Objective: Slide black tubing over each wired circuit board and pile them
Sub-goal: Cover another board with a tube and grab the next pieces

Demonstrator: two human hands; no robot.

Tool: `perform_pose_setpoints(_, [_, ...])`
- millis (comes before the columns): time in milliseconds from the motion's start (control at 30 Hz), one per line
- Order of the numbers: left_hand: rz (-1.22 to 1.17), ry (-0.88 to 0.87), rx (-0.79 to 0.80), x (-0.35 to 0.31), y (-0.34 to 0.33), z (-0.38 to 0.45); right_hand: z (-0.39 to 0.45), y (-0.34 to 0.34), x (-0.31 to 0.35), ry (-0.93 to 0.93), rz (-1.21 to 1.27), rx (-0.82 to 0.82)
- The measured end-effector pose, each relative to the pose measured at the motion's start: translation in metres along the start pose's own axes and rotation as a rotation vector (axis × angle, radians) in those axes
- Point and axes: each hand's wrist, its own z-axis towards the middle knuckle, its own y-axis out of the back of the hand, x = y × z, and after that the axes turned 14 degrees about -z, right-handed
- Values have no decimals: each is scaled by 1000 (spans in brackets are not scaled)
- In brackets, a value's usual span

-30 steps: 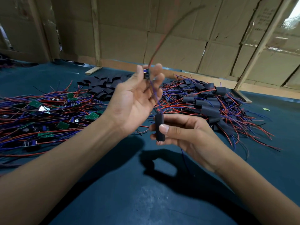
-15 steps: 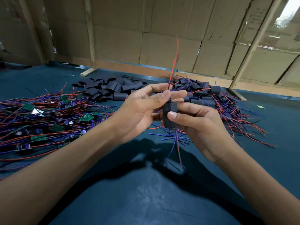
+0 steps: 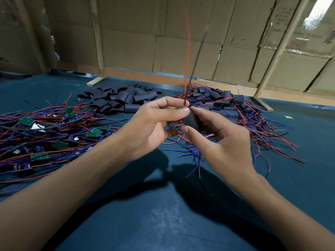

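Mid-frame, both hands met above the table (image 3: 163, 223). Right hand (image 3: 219, 144) pinched the black tube (image 3: 190, 121) between thumb and fingers. Left hand (image 3: 154, 124) pinched the wires (image 3: 186, 69) at the tube's top end; 2 wires stood straight up. Bare boards (image 3: 36, 134) lay at left, loose tubes (image 3: 117, 100) upper center, sleeved pile (image 3: 235, 105) at right.

A black tube (image 3: 190, 120) sits upright at centre, held above the table, with a red wire (image 3: 186, 57) and a dark wire (image 3: 198, 57) rising from its top. Bare green boards (image 3: 59, 144) with red and blue leads lie tangled at left. Loose tubes (image 3: 119, 98) are heaped far centre; the sleeved pile (image 3: 235, 104) lies right.
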Motion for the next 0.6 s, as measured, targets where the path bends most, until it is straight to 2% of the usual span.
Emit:
perform_pose_setpoints(200, [76,-30,-73,0,-1,0,0,1,-4,140,-191,-75])
perform_pose_setpoints(367, [56,205,6,-5,12,2,1,3,-3,204,-277,-53])
perform_pose_setpoints(433, [75,167,-6,-20,25,8,7,9,-5,270,-339,-88])
perform_pose_setpoints(467, [119,119,-62,-30,33,11,12,14,-9,290,-367,-113])
perform_pose_setpoints(500, [261,55,-145,-40,45,13,16,20,-14,293,-384,-139])
perform_pose_setpoints(533, [566,-21,-226,-50,58,15,20,27,-19,285,-400,-170])
perform_pose_setpoints(567, [1052,-62,-284,-59,75,16,24,34,-26,273,-428,-209])
perform_pose_setpoints(600, [1548,-5,-296,-66,93,16,26,40,-33,261,-465,-246])
